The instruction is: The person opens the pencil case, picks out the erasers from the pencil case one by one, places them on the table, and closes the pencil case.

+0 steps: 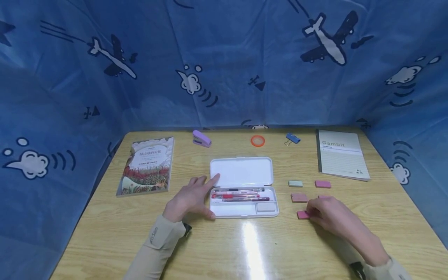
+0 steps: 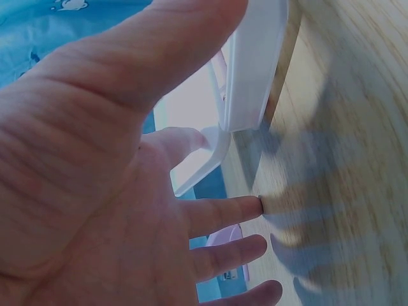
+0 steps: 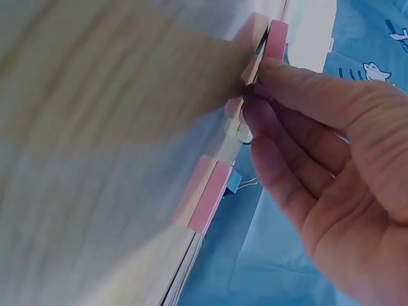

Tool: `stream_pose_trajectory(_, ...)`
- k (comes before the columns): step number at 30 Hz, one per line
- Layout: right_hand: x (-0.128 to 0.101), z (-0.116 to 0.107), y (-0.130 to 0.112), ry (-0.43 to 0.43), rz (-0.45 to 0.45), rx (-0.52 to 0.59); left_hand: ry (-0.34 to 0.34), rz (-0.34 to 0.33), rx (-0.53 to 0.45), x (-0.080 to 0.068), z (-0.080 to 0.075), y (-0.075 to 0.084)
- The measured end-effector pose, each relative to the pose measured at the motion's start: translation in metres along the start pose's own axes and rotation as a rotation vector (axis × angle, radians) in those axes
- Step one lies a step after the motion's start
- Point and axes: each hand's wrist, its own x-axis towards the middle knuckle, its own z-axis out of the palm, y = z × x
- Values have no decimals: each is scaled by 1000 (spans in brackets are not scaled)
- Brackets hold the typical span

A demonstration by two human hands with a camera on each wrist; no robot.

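An opened white pencil case [image 1: 231, 212] lies mid-table, its lid [image 1: 241, 171] folded back. Several pens [image 1: 241, 196] fill its upper compartment, and a white eraser [image 1: 266, 207] sits at the right of the lower one. My left hand [image 1: 190, 198] rests at the case's left side, fingers spread, thumb at the near corner and index finger on the lid. With thumb and fingertips, my right hand [image 1: 332, 214] pinches the right end of a dark pink eraser [image 1: 302, 214] on the table. Just beyond are a pale pink eraser [image 1: 299, 198] and a partly hidden pink one [image 1: 324, 196].
Farther back lie a green eraser [image 1: 295, 183] and another pink eraser [image 1: 322, 184]. A book [image 1: 147, 165] is at left, a notebook [image 1: 342, 154] at right. Along the back are a purple stapler [image 1: 202, 139], an orange tape roll [image 1: 257, 136] and a blue binder clip [image 1: 293, 138].
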Motion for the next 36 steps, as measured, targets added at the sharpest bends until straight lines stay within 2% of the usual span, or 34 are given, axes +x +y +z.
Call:
stream_pose_trajectory(8,4,0,-2,-82,44,13,-2,-3,-1,0,3,-1)
stream_pose_trajectory(16,5,1,-3,-77,21,1,7,12,-15,0,0,1)
stream_pose_trajectory(25,5,-2,-5,-112,86,-45,4,8,-6,1,1,0)
stream_pose_trajectory(30,11,-6,-11,-79,103,-62,5,7,-7,1,1,-1)
stream_pose_trajectory(36,33,-7,-31,-32,21,-62,7,9,-11,0,1,-1)
